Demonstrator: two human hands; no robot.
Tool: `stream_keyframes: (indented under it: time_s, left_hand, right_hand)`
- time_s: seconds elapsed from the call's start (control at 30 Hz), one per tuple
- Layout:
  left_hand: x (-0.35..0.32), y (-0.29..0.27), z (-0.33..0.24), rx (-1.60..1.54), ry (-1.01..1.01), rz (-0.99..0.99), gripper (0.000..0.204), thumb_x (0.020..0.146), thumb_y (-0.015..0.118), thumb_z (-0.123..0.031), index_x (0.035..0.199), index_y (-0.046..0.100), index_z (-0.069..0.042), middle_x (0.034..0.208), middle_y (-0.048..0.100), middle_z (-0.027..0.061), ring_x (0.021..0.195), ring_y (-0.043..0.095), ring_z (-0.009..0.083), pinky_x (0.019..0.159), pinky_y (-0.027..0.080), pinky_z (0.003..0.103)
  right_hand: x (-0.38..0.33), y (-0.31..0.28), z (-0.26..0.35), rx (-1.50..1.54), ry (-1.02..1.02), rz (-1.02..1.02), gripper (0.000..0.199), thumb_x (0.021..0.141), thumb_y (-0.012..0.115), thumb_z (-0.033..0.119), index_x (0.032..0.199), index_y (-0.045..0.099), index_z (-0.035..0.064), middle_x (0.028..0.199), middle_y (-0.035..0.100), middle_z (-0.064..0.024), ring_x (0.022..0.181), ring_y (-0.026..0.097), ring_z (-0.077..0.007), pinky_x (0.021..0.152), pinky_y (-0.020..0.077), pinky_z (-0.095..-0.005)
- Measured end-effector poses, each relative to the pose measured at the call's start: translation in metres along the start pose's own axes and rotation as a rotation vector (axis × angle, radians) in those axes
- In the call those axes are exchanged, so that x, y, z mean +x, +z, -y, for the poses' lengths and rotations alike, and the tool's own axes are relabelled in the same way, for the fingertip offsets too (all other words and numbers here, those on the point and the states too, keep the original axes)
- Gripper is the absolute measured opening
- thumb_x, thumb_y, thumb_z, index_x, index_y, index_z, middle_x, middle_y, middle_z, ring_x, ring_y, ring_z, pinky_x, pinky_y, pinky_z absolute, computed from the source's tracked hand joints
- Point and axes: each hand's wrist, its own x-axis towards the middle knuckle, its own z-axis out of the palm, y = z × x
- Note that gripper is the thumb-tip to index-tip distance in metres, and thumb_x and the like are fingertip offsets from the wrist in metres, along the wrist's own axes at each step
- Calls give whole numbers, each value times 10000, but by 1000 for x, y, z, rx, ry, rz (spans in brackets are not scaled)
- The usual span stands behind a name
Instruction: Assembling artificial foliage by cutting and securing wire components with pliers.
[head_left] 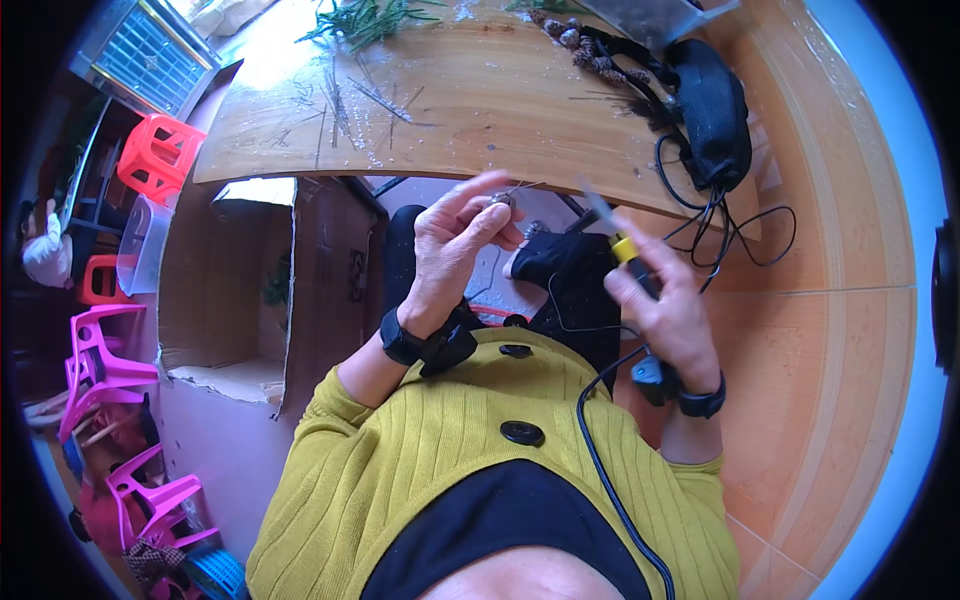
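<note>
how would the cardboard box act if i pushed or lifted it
The box is probably light for its size, with thin walls and a mostly hollow inside. Its ragged rim may bend or tear further where gripped. Flat sides suggest it would slide rather than roll.

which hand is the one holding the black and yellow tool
The right hand: its fingers wrap the black and yellow tool, whereas the left hand pinches a small greyish piece between thumb and fingers.
</note>
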Motion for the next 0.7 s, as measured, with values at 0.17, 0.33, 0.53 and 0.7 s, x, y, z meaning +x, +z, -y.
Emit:
stream_keyframes:
  time_s: [0.17, 0.33, 0.53, 0.7]
  left_hand:
    - [-2, -3, -4, -300, -73, 85, 282, 930, 598, -99, 1188, 581, 14, 941, 685, 151, 746, 670, 153, 683, 567, 275]
    - [-2, -4, -8, -398, -101, 157, 263, 910, 619, -69, 1158, 587, 13, 953, 683, 155, 769, 674, 152, 695, 573, 279]
    - [-5, 2, -15, -203, 16, 82, 257, 859, 657, 9, 1106, 586, 26, 966, 680, 147, 824, 679, 162, 743, 578, 281]
    - [1, 4, -15, -170, 105, 15, 264, 835, 660, 63, 1083, 573, 36, 981, 670, 125, 879, 672, 157, 776, 575, 278]
  right_hand:
    - [70, -7, -12, -429, -24, -292, 522, 838, 692, 296, 1304, 553, 106, 931, 588, -110, 857, 583, -270, 774, 469, -367]
    - [127, 8, -37, -739, -85, -256, 524, 849, 661, 394, 1301, 566, 147, 1048, 561, -147, 980, 559, -306, 847, 438, -399]
    - [148, 17, -39, -973, -170, -338, 508, 875, 620, 410, 1300, 561, 138, 1133, 537, -153, 1041, 533, -309, 916, 401, -428]
    - [104, 30, 2, -440, -470, -397, 461, 893, 611, 402, 1172, 586, 36, 1129, 569, -134, 1044, 555, -266, 941, 407, -404]
